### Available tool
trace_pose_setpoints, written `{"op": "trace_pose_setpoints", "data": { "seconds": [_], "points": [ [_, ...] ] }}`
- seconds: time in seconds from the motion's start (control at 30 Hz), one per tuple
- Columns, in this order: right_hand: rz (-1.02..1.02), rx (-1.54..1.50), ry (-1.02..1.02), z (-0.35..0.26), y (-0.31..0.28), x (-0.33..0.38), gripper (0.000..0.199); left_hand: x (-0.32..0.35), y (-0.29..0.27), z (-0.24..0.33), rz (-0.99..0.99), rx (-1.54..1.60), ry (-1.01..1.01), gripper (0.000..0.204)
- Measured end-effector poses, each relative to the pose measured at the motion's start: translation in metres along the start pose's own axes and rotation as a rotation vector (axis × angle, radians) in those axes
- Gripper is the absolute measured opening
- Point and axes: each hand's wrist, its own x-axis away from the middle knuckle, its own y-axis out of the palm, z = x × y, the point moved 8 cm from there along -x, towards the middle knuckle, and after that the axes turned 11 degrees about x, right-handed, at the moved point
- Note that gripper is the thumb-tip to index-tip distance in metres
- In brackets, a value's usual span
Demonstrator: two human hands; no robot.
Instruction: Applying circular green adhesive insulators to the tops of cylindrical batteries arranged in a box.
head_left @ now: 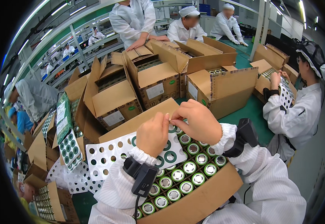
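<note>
My left hand (pixel 153 135) and my right hand (pixel 197 118) meet fingertip to fingertip, both pinched closed. What sits between the fingertips is too small to make out. Below them, a white sticker sheet (pixel 177 148) carries several dark green ring stickers (pixel 165 157), and my left hand covers part of it. It lies over a brown cardboard box (pixel 207 199) of upright cylindrical battery cells (pixel 189 167) with green rims and silver tops, parted by a cardboard grid. To the left, a white sheet section (pixel 98 161) shows rows of punched-out holes.
Open cartons (pixel 123 112) of cells crowd the far side of the green table (pixel 250 108). A green-wrapped package (pixel 63 117) and another ring sticker sheet (pixel 71 147) stand at the left. Co-workers in white work across and at the right (pixel 297 108). Dark devices (pixel 146 180) are strapped around my wrists.
</note>
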Motion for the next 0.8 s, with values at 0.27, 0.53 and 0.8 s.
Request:
{"op": "trace_pose_setpoints", "data": {
  "seconds": [0.27,0.53,0.8],
  "points": [
    [0.113,-0.042,-0.081,-0.018,-0.034,0.018,0.011,-0.001,-0.007,0.0,0.015,0.001,0.018,0.026],
    [-0.027,-0.258,0.388,0.038,-0.025,0.079,0.011,0.0,-0.004,-0.002,-0.005,-0.044,-0.012,0.026],
    [-0.049,-0.582,0.705,0.052,-0.006,0.11,0.013,-0.001,-0.001,0.001,-0.018,-0.041,-0.009,0.027]
  ]
}}
